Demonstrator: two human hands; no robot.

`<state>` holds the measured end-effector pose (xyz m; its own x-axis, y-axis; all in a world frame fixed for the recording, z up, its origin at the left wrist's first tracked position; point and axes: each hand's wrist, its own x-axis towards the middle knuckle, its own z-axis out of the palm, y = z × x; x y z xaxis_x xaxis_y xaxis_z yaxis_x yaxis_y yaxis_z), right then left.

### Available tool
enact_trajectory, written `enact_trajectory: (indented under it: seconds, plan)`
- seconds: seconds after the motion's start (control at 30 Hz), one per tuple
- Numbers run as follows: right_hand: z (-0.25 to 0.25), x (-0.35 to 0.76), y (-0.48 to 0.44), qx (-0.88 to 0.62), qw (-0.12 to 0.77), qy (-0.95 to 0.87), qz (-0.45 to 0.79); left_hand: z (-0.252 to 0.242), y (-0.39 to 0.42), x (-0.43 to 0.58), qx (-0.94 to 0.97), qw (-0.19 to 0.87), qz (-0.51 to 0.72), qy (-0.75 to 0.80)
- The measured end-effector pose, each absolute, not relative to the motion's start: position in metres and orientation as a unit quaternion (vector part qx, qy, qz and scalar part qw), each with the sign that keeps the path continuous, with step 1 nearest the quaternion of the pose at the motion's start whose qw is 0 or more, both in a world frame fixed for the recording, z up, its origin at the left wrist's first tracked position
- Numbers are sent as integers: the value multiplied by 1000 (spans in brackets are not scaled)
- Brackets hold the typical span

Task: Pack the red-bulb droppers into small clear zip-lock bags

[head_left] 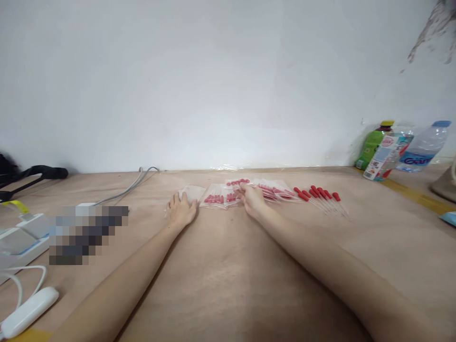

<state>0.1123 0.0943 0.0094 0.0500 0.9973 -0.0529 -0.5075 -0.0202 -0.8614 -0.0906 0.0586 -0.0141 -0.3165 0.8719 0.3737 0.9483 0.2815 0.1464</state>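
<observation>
My left hand (181, 209) lies with its fingers spread on clear, flat plastic bags (194, 191); no red shows in the visible part of these. My right hand (253, 199) is closed, thumb and fingers pinching a clear bag of red-bulbed droppers (237, 182) at the back of the row. Between my hands, a bag of droppers (214, 198) rests on the table. Further filled bags (272, 190) overlap to the right of my right hand. Beyond them, several loose droppers (322, 194) with red rubber bulbs and thin clear stems lie fanned out.
A white wall (228, 85) closes off the back of the table (221, 275). Drink bottles (372, 148) and a carton (386, 156) stand at the far right. On the left are a power strip (24, 237), a grey cable (124, 190) and a white device (30, 311).
</observation>
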Motion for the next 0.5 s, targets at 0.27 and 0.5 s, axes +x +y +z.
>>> enact_trajectory:
  seconds: [0.27, 0.5]
  plan:
    - [-2, 101, 75, -421, 490, -415, 641, -19, 67, -101, -597, 59, -106, -793]
    - [-5, 204, 44, -504, 383, -654, 414, -12, 63, -97, -576, 57, -134, -804]
